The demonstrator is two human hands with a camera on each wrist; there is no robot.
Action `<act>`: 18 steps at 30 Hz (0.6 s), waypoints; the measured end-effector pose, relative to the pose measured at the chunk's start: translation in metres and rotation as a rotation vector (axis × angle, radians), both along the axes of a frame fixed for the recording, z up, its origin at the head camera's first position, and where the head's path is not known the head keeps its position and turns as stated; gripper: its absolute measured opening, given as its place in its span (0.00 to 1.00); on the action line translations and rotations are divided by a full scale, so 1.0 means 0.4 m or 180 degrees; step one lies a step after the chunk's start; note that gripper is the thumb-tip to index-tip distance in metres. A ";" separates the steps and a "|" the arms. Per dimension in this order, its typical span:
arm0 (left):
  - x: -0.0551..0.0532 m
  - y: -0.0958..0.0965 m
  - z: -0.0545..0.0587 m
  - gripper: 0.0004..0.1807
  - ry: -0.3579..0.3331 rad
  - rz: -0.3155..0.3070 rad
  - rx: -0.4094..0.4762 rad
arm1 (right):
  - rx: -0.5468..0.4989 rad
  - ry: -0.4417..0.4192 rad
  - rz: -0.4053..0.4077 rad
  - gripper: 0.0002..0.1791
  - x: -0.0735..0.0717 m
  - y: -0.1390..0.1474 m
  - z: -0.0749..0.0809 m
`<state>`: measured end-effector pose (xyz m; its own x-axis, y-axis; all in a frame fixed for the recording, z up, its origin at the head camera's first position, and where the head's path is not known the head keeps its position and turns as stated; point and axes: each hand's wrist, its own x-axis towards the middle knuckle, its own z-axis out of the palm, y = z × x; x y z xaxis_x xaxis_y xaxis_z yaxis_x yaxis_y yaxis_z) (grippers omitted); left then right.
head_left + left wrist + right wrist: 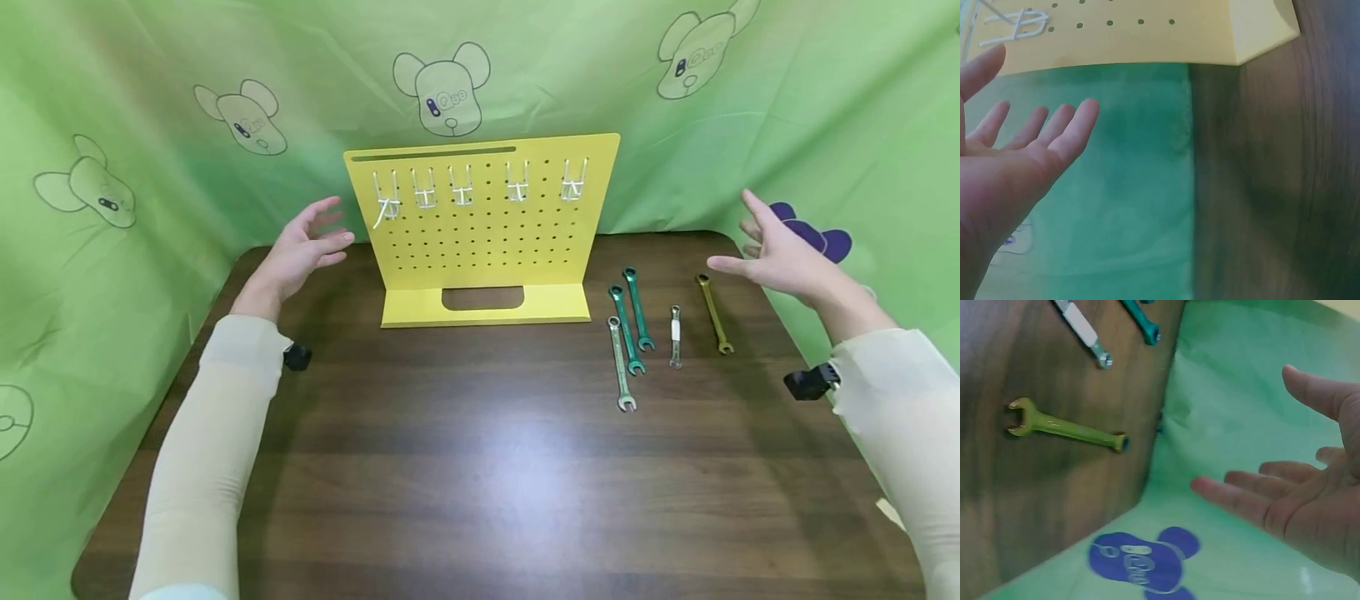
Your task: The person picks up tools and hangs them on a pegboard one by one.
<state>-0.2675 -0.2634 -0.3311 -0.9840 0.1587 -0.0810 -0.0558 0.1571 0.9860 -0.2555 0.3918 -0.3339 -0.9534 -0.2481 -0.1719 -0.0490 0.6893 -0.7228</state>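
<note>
My left hand (303,242) is held in the air left of a yellow pegboard (480,242), fingers spread and nothing in them. The pegboard stands upright at the back of the table, with several white wire hooks (517,185) along its upper part. Over the table's right edge hovers my right hand (780,254), also holding nothing. Nearest to it lies a gold wrench (715,313). Left of that are a short silver wrench (676,337) with a white label, two green wrenches (637,308) (626,330) and a longer silver wrench (621,364).
A brown wooden table (450,467) carries the pegboard and wrenches. Green cloth (322,117) printed with bear heads hangs behind it and at both sides. Small black cameras (297,357) sit at both wrists.
</note>
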 end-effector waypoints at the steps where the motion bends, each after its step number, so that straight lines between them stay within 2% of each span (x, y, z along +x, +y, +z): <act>1: -0.006 0.003 -0.005 0.41 -0.0080 0.0007 0.0121 | -0.0099 -0.0129 -0.0063 0.59 -0.001 0.007 -0.008; 4: -0.022 0.009 -0.021 0.40 -0.0245 0.0071 0.0433 | -0.0229 -0.0401 -0.0203 0.60 -0.005 0.033 -0.046; 6: -0.033 0.015 -0.036 0.39 -0.0281 0.0090 0.0532 | -0.0309 -0.0572 -0.0261 0.59 -0.003 0.052 -0.076; 11: -0.057 0.030 -0.073 0.36 -0.0398 0.0162 0.0598 | -0.0536 -0.0974 -0.0343 0.54 0.004 0.093 -0.145; 13: -0.064 0.038 -0.083 0.34 -0.0432 0.0210 0.0593 | -0.0563 -0.1056 -0.0381 0.53 0.003 0.104 -0.165; 18: -0.078 0.057 -0.101 0.28 -0.0424 0.0338 0.0610 | -0.0392 -0.1262 -0.0460 0.49 -0.008 0.122 -0.198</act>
